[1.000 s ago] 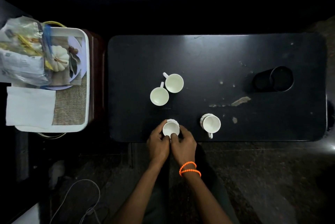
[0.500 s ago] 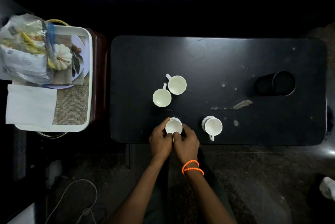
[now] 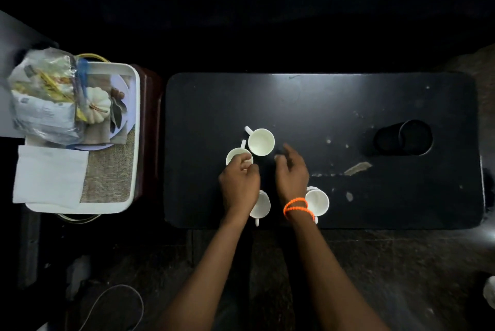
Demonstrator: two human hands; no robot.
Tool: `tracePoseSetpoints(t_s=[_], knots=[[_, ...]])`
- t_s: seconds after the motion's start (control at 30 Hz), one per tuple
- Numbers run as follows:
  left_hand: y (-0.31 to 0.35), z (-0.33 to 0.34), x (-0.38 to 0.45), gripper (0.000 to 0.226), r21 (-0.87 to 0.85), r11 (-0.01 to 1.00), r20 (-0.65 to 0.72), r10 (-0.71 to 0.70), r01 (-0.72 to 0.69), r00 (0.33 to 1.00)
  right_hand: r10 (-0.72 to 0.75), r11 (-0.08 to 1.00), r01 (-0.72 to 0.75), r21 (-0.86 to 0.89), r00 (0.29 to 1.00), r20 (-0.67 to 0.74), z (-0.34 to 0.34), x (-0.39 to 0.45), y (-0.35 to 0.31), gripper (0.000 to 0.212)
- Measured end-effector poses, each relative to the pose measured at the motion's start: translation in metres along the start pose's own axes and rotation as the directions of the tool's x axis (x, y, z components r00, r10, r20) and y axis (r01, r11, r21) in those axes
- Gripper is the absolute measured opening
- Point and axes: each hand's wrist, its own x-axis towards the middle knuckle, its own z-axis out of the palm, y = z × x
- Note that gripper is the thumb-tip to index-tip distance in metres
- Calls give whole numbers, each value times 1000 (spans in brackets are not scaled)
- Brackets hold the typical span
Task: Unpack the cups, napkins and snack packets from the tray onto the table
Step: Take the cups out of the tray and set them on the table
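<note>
Fingers of the left hand (image 3: 239,183) curl over the near rim of one white cup (image 3: 235,155), touching it; whether they truly grip it cannot be told. Beside it, the right hand (image 3: 292,175) hangs loosely spread over bare tabletop, holding nothing, its forefinger stretched toward the second cup (image 3: 261,141). Both forearms reach in from the bottom edge, and an orange bead bracelet (image 3: 297,208) circles the right wrist.

Four cups stand upright on the black table (image 3: 321,105). The two far ones sit just beside each other, handles pointing away and to the left. The third cup (image 3: 262,206) is partly hidden under the left wrist, its handle pointing back toward the person at the table's near edge. The fourth cup (image 3: 317,202) lies partly behind the right wrist, handle also toward the near edge. The tabletop is scuffed, with pale chips in its finish, and a dark cylinder (image 3: 403,137) lies on its side well to the right.

Left of the table, apart from it, a white tray (image 3: 135,116) rests on a dark stand. A folded white napkin (image 3: 51,174) overhangs its near left corner, and a clear bag of snack packets (image 3: 44,97) sits at its far end. A small white pumpkin (image 3: 97,104) lies next to the bag on a woven mat (image 3: 109,167). The floor below is dim, with a cable (image 3: 115,304) looping across it.
</note>
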Motion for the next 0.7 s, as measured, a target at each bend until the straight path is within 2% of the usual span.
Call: tracePoseSetpoints(t_s=[0.13,0.3,0.43,0.6,0.7], knots=[[34,25,8,62,-104,977,199,-161,184,967,-86,994,97,-42,974,211,6,40,-34,39],[42,35,23,78,-128,962,153,-223,243,963,-14,993,62,-101,907,420,10,64,-48,34],[42,36,34,57,-220,947,183,-194,232,964,12,997,22,-75,910,414,9,66,-45,34],[41,41,33,67,-267,939,208,-164,217,964,35,999,-26,-31,942,335,3,66,-43,34],[42,49,24,70,-211,961,260,-122,180,958,55,999,-53,-13,961,272,-13,68,-38,30]])
